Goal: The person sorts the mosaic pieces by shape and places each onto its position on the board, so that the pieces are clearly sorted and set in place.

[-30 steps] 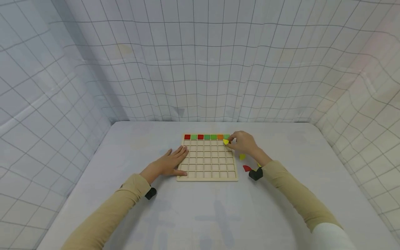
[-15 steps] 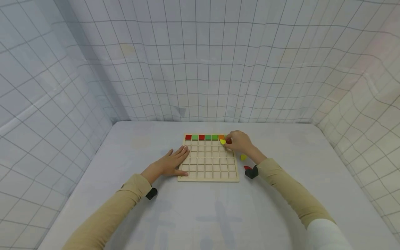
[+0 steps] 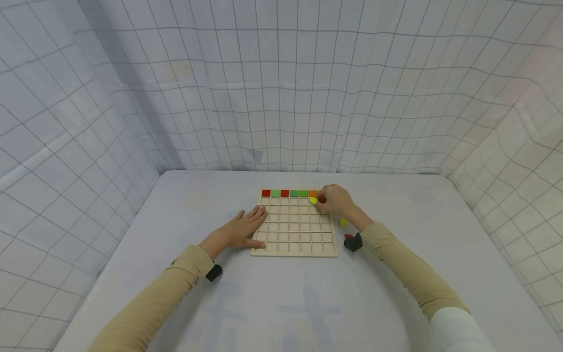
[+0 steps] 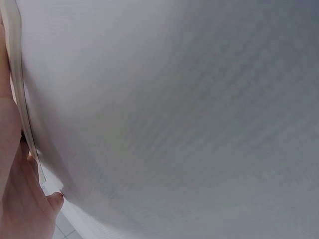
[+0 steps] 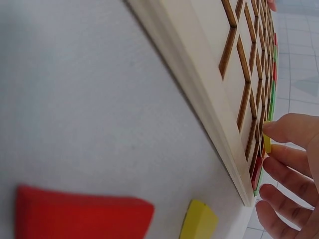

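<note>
A pale wooden grid board (image 3: 293,253) lies on the table. My left hand (image 3: 239,230) rests flat across its left edge, fingers straight and thumb spread near the lower corner. With thumb and forefinger, my right hand (image 3: 337,200) pinches a small yellow tile (image 5: 267,142) at the second row, one column in from the right. In the head view that yellow tile (image 3: 313,200) shows a rounded lower edge. Beside it, partly behind the fingers, a dark red tile (image 5: 256,172) sits in the last column. The top row holds red, green and orange tiles (image 3: 293,193).
Right of the board lie a loose yellow piece (image 3: 343,222) and a red piece (image 5: 79,214), the latter partly covered by the black wrist camera (image 3: 353,243) in the head view. A white grid-patterned curtain (image 3: 299,98) surrounds the table's back and sides.
My right hand has shifted slightly left with the yellow tile, from the last column to the one before. The dark red tile has come into view beneath it. The left hand stays put.
</note>
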`<state>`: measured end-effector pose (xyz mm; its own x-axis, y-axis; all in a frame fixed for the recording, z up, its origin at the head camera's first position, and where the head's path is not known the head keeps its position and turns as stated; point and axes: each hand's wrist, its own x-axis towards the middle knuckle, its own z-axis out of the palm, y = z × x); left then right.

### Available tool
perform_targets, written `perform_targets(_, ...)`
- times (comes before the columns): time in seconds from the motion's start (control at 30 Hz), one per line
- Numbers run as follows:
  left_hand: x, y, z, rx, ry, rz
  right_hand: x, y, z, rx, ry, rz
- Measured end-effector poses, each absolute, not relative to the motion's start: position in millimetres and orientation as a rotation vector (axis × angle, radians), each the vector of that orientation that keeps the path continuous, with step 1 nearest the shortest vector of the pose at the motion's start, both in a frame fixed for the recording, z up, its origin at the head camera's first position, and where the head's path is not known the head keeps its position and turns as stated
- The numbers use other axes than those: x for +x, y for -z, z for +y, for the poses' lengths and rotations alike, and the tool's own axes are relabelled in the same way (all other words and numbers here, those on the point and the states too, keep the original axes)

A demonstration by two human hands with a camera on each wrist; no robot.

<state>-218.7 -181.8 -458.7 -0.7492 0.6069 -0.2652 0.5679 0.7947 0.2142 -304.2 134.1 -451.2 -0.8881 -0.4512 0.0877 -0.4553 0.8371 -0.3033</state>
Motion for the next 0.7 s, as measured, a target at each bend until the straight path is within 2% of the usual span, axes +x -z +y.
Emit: perform_targets(0.7,-220.8,462.7,-183.4,0.893,-0.176,2.670,-305.8,454.5,129.8,0.732,-0.473,-2.960)
